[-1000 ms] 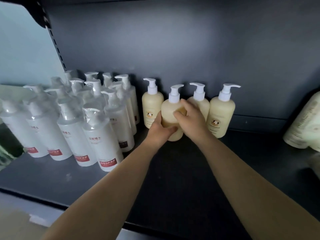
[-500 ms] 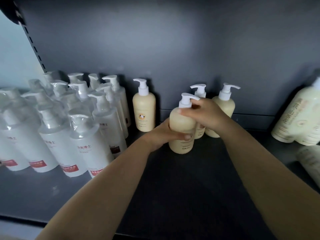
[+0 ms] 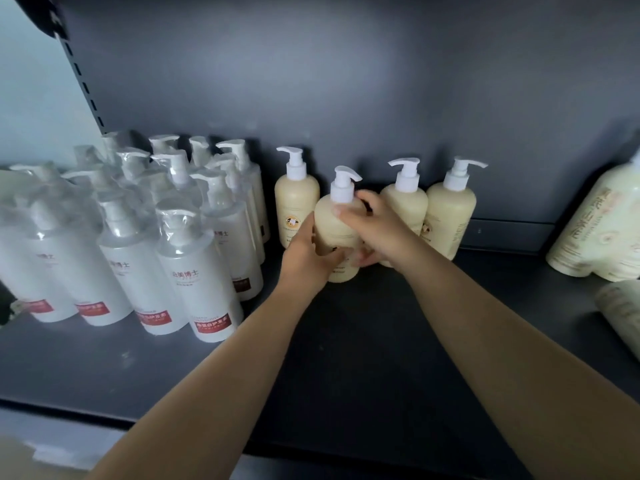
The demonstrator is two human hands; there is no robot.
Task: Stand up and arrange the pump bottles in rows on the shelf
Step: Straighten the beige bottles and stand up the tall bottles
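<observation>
Dark grey shelf [image 3: 346, 358], matte deck, same-colour back panel [image 3: 381, 81], slotted upright at far left.

Left block: white pump bottles [image 3: 194, 271], shrink-wrapped in clear film, all upright, packed in rows running back to the panel. Red band low on each front bottle with white Chinese text, too small to read; grey Chinese brand characters mid-body, partly legible, ending in 博士.

Right edge: pale green-cream bottles [image 3: 602, 223], leaning left, large embossed-looking Chinese print, not readable. Another one lies below it at the frame edge, mostly cut off.

Centre back: three cream pump bottles [image 3: 450, 216] upright against the panel, long axis vertical. Nozzles: left one points left, middle one left, right one points right. Small round logo on the fronts, text under it illegible. Opaque, contents not visible.

Held cream bottle [image 3: 337, 233]: upright, base on the shelf, just in front of the gap in that back row. Long axis vertical, nozzle points right. Label mostly covered.

Left hand [image 3: 308, 254]: fingers curled round the lower body from the left, gripping. Right hand [image 3: 374, 226]: fingers wrapped over the shoulder and right side, thumb low by the base, gripping too.
</observation>
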